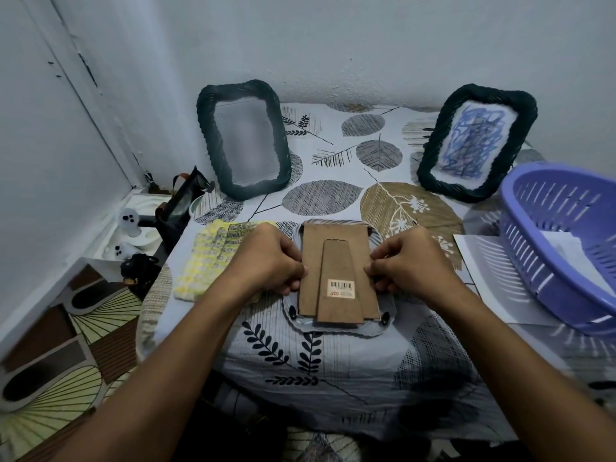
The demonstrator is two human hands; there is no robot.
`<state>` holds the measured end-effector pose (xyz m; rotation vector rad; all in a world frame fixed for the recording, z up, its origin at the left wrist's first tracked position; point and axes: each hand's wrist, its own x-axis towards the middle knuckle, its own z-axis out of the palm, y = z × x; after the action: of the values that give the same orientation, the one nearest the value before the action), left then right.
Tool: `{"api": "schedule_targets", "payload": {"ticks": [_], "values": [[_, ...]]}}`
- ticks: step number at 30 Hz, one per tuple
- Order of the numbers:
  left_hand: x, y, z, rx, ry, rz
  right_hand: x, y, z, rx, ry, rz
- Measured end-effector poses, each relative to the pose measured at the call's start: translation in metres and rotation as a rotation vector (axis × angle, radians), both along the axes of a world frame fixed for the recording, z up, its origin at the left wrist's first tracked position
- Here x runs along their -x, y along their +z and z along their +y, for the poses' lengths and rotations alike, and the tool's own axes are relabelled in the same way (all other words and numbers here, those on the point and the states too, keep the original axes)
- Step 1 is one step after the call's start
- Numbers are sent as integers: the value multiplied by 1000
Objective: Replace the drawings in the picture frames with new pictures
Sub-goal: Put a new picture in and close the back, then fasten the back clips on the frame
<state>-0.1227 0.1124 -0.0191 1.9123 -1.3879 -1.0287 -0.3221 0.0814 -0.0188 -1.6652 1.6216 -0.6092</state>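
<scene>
somebody's home, bedroom corner, leaf-print bedsheet [333,355] on a bed, plain painted wall [333,45], patterned floor mat [66,361], laundry basket [563,241]

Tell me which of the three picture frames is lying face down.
The light frame at the near edge of the table, between the left hand and right hand, its brown backboard up. The two dark frames stand against the wall.

The brown backing board [336,278] looks like matt cardboard with a paper sticker [341,289] on it. Beside it lies a soft yellow knitted cloth [213,258]. Right of the board, the purple basket [563,245] is smooth, shiny plastic.
</scene>
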Motion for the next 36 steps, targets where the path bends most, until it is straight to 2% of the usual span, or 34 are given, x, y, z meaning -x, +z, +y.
{"api": "schedule_targets", "payload": {"ticks": [11,14,16,23,28,32,36], "values": [[3,-3,-3,61,-32,-149,-2,-4,-1,32,0,70],[2,-5,-5,124,-66,-282,-2,-6,-2,50,10,93],[2,-6,-5,161,-80,-344,-2,-7,-3,69,14,120],[-2,-7,-7,280,-121,-393,-4,-10,-2,202,24,293],[-18,0,-6,444,-360,-416,8,-2,-8,218,114,180],[-28,-2,-7,339,-508,-470,18,4,-8,173,268,174],[-30,-7,-9,245,-583,-544,20,-3,-7,183,266,183]]}}
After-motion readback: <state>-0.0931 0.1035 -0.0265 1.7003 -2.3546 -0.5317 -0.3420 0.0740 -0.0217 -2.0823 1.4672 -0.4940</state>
